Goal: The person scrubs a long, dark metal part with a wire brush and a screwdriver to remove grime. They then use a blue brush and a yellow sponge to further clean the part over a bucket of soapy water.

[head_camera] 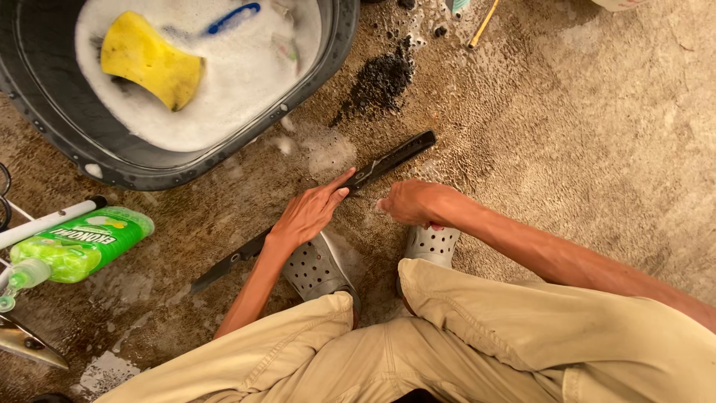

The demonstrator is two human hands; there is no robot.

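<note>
A long, narrow black bar (321, 213) is seen lying flat on the wet concrete floor (597, 134), running diagonally from lower left to upper right in front of a pair of grey perforated clogs (317, 269). The left hand (306, 216) is laid on the bar's middle, fingers extended and held together, pressing down along it. The right hand (410, 201) is positioned just beside the bar on its near side, fingers curled into a loose fist; whether anything is held inside cannot be told. A black tub (224, 160) of suds is noted at upper left, with a yellow sponge (149, 60) and a blue-handled brush (233, 16) floating in it. A green detergent bottle (82, 242) is lying on its side at the left edge. A patch of dark grit (380, 82) is noted near the bar's far end.
</note>
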